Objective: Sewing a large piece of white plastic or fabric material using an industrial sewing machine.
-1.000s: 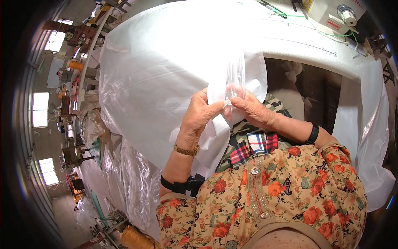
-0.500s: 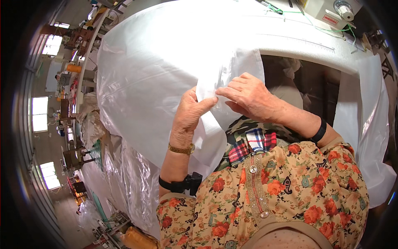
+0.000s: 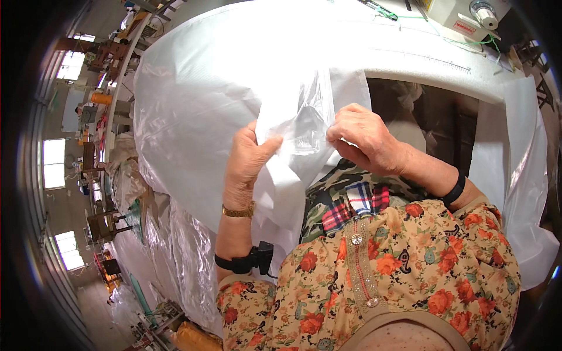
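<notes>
I see a big white sheet [image 3: 211,99] spread over the table [image 3: 421,64] and spilling off its near edge toward the lap. It is thin and slightly glossy, with soft creases and a faint sheen where light hits it; more of it hangs down on the far right side. Between the hands sits a clear plastic film [image 3: 301,126], wrinkled and see-through, lying against the white material at the sheet's lower edge.

My left hand [image 3: 246,161] is pinched on the film's left side, thumb pointing right across the front and the fingers tucked behind the sheet, so I can't see them. A gold watch [image 3: 238,211] sits on that wrist, and a black band [image 3: 243,261] with a small device lies farther up the forearm.

My right hand [image 3: 366,137] grips the film's right edge, fingers curled over the top of it, knuckles up. A black wristband [image 3: 455,188] circles that wrist. The two hands are near each other, with the film stretched between them, just above the camouflage and plaid cloth [image 3: 351,196] on the lap.

At the far end of the table stands a sewing machine [image 3: 462,14], with green thread [image 3: 468,38] trailing across the tabletop. More clear plastic [image 3: 175,257] is heaped on the left, below the table edge.
</notes>
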A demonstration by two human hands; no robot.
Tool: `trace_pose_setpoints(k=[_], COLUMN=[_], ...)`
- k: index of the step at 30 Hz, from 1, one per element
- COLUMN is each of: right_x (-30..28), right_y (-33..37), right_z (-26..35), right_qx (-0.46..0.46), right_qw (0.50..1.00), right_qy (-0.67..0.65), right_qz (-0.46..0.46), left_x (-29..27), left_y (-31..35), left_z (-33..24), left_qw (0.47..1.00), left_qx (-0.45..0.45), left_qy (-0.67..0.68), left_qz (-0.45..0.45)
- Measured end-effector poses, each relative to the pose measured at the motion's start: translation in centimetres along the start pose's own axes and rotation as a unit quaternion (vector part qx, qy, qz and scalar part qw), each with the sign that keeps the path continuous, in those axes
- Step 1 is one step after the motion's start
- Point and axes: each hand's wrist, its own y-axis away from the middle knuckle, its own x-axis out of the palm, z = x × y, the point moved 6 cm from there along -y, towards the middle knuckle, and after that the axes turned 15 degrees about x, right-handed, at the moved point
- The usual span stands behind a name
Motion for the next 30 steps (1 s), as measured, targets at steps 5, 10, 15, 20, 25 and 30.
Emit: trace_pose_setpoints(k=[5, 10, 15, 20, 25, 30], right_x=[-1.6, -0.8, -0.9, -2.3, -0.5, -0.4], right_y=[-1.5, -2.6, -3.3, -4.6, -4.7, -5.7], right_z=[1.6, 2.5, 3.3, 4.6, 4.1, 5.3], right_qx=[-0.006, -0.014, -0.017, -0.070, -0.099, -0.126], right_qw=[0.999, 0.996, 0.993, 0.989, 0.973, 0.949], right_qy=[0.013, 0.081, 0.114, 0.126, 0.187, 0.258], right_qz=[-0.042, 0.018, 0.031, -0.024, 0.090, 0.130], left_x=[2.4, 4.6, 5.5, 4.9, 5.1, 5.0], left_y=[0.0, 0.7, 0.3, -0.8, -0.3, -0.1], left_z=[-2.9, -6.3, -9.0, -5.7, -1.7, -2.3], left_qw=[0.900, 0.874, 0.830, 0.960, 0.996, 0.993], left_qx=[0.126, 0.180, 0.346, 0.205, 0.073, 0.083], left_qy=[-0.417, -0.450, -0.438, -0.179, 0.013, 0.080], left_qz=[0.014, -0.020, -0.002, 0.072, 0.058, 0.034])
